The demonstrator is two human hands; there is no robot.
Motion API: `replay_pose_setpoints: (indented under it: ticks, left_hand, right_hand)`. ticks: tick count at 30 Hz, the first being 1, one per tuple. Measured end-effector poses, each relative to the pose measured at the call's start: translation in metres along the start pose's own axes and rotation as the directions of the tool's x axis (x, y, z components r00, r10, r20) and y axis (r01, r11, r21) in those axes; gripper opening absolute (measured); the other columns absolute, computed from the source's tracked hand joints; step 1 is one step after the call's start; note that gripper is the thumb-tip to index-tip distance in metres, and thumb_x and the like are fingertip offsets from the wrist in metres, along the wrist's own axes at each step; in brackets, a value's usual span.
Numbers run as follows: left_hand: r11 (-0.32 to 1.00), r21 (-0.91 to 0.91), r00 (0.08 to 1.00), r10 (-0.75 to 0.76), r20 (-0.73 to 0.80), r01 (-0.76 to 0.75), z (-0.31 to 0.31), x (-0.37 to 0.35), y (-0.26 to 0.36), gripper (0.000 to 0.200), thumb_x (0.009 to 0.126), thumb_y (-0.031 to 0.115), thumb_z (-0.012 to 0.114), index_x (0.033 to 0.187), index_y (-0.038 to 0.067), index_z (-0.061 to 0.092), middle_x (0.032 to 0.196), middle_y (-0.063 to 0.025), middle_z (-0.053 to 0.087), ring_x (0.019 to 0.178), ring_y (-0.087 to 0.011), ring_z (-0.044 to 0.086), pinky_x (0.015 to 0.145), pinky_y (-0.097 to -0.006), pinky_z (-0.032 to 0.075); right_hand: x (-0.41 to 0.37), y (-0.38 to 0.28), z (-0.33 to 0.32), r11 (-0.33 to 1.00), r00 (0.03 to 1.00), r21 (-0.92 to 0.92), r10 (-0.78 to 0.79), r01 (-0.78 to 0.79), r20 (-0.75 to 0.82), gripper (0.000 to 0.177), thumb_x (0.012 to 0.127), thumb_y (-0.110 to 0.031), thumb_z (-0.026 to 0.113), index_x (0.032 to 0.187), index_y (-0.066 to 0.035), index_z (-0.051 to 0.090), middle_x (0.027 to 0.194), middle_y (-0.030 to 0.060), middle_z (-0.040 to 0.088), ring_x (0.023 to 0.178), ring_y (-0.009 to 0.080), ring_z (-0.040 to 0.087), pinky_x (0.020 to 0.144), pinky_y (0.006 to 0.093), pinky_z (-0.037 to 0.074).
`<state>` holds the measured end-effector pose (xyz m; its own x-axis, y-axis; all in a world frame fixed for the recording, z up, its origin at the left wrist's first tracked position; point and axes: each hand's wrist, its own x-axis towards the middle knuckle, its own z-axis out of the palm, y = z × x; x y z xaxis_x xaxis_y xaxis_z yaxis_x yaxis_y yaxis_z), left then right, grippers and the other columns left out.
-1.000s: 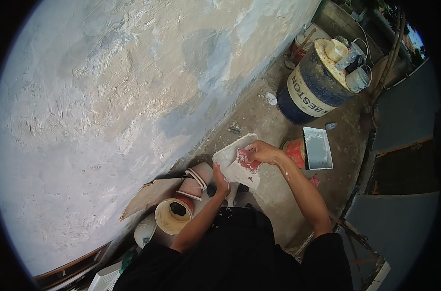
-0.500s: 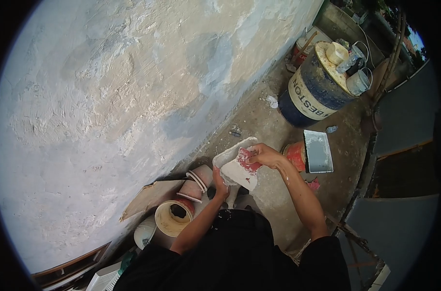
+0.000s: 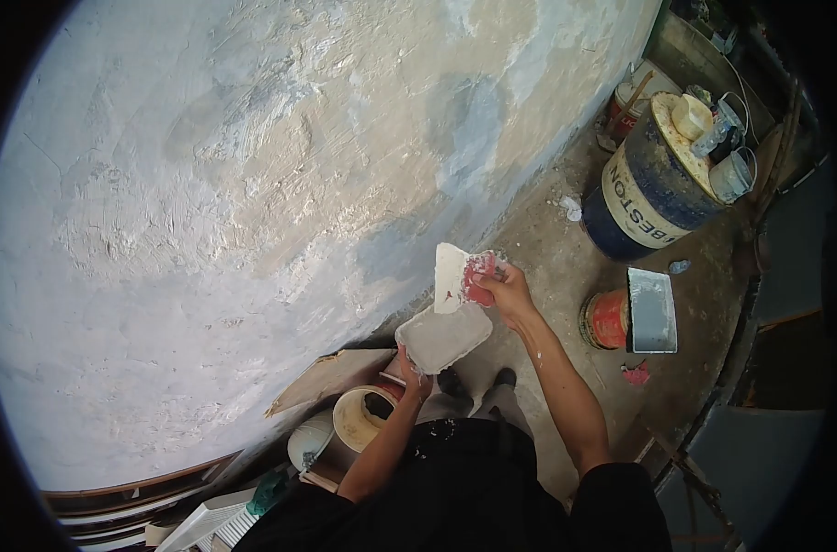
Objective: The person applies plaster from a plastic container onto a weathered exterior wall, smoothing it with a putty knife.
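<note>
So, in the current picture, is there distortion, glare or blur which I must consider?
Head view: strong wide-angle bending, with a round black border cutting off the corners; small bright glints on the rough wall; the black shirt loses most detail; no strong blur on the scraper, and lettering on the drum stays readable.

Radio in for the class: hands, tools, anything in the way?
Right hand: gripping red-and-white spreader, near tray. Left hand: holding tray. Possible obstacles: board and open bucket, low beside wall, near left forearm.
</note>
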<state>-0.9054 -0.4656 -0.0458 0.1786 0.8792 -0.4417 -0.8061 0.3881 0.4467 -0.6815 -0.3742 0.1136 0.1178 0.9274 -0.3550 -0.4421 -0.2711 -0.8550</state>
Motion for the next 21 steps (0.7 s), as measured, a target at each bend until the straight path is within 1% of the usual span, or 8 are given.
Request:
replay_pose_setpoints:
  ticks: [2, 4, 5, 8, 9, 11, 17, 21]
  left_hand:
    - [0.992, 0.110, 0.997, 0.064, -0.050, -0.058, -0.002, -0.009, 0.013, 0.055, 0.096, 0.049, 0.032, 0.136, 0.010, 0.040, 0.132, -0.0080, 0.051, 0.119, -0.0266, 0.052, 0.101, -0.0410, 0.041]
    - [0.992, 0.123, 0.993, 0.038, -0.108, -0.024, -0.006, -0.023, 0.026, 0.057, 0.095, 0.051, 0.034, 0.135, 0.011, 0.040, 0.131, -0.0076, 0.051, 0.118, -0.0265, 0.053, 0.100, -0.0409, 0.042]
    - [0.992, 0.127, 0.991, 0.022, -0.134, -0.005, -0.002, -0.028, 0.033, 0.058, 0.094, 0.052, 0.035, 0.135, 0.011, 0.041, 0.130, -0.0074, 0.052, 0.117, -0.0265, 0.053, 0.099, -0.0409, 0.043]
    - [0.987, 0.151, 0.985, 0.083, -0.151, -0.060, -0.017, -0.035, 0.046, 0.057, 0.095, 0.051, 0.034, 0.135, 0.010, 0.042, 0.131, -0.0067, 0.052, 0.119, -0.0245, 0.051, 0.103, -0.0385, 0.038]
    - [0.979, 0.178, 0.982, 0.127, -0.140, -0.101, -0.021, -0.036, 0.051, 0.057, 0.095, 0.050, 0.034, 0.135, 0.011, 0.042, 0.131, -0.0063, 0.052, 0.119, -0.0238, 0.051, 0.103, -0.0381, 0.038]
    - [0.981, 0.173, 0.982, 0.117, -0.145, -0.091, -0.033, -0.038, 0.060, 0.058, 0.094, 0.053, 0.035, 0.135, 0.011, 0.042, 0.130, -0.0063, 0.052, 0.119, -0.0238, 0.052, 0.102, -0.0394, 0.040]
    - [0.972, 0.218, 0.986, 0.116, -0.117, -0.088, -0.049, -0.033, 0.074, 0.060, 0.094, 0.056, 0.035, 0.135, 0.012, 0.041, 0.130, -0.0065, 0.052, 0.119, -0.0251, 0.052, 0.101, -0.0404, 0.040]
    - [0.976, 0.212, 0.985, 0.081, -0.153, -0.048, -0.050, -0.022, 0.076, 0.059, 0.095, 0.054, 0.034, 0.135, 0.011, 0.041, 0.130, -0.0064, 0.052, 0.119, -0.0246, 0.051, 0.101, -0.0404, 0.040]
  right_hand:
    - [0.026, 0.018, 0.043, 0.995, 0.987, 0.068, -0.061, 0.072, -0.147, 0.018, 0.082, 0.002, 0.064, 0.099, 0.002, 0.059, 0.091, 0.0103, 0.067, 0.080, 0.0160, 0.066, 0.069, 0.0278, 0.054]
    - [0.066, 0.050, 0.087, 0.969, 0.928, -0.118, -0.244, 0.219, -0.282, 0.013, 0.082, 0.000, 0.064, 0.093, 0.001, 0.057, 0.088, 0.0113, 0.067, 0.078, 0.0159, 0.066, 0.068, 0.0282, 0.053]
    - [0.068, 0.043, 0.117, 0.976, 0.931, -0.066, -0.220, 0.210, -0.293, 0.013, 0.081, 0.000, 0.064, 0.091, 0.000, 0.057, 0.085, 0.0119, 0.067, 0.076, 0.0171, 0.067, 0.066, 0.0293, 0.052]
    - [0.087, 0.063, 0.184, 0.824, 0.775, -0.386, -0.542, 0.415, -0.325, 0.017, 0.075, -0.003, 0.068, 0.086, 0.000, 0.055, 0.080, 0.0136, 0.066, 0.075, 0.0273, 0.066, 0.067, 0.0367, 0.050]
    - [0.081, 0.058, 0.200, 0.841, 0.794, -0.325, -0.527, 0.433, -0.303, 0.018, 0.072, -0.005, 0.068, 0.084, 0.000, 0.056, 0.079, 0.0147, 0.064, 0.076, 0.0318, 0.064, 0.068, 0.0395, 0.048]
    - [0.077, 0.064, 0.218, 0.780, 0.732, -0.384, -0.612, 0.495, -0.299, 0.015, 0.073, -0.003, 0.067, 0.083, -0.001, 0.056, 0.078, 0.0154, 0.061, 0.074, 0.0340, 0.062, 0.067, 0.0398, 0.047]
    - [0.041, 0.065, 0.217, 0.676, 0.706, -0.404, -0.702, 0.617, -0.097, 0.017, 0.075, -0.003, 0.067, 0.088, 0.002, 0.057, 0.080, 0.0148, 0.065, 0.077, 0.0291, 0.065, 0.069, 0.0347, 0.049]
    - [0.020, 0.062, 0.199, 0.772, 0.795, -0.363, -0.594, 0.521, -0.122, 0.015, 0.077, -0.001, 0.066, 0.086, 0.002, 0.055, 0.078, 0.0124, 0.065, 0.077, 0.0211, 0.066, 0.068, 0.0311, 0.050]
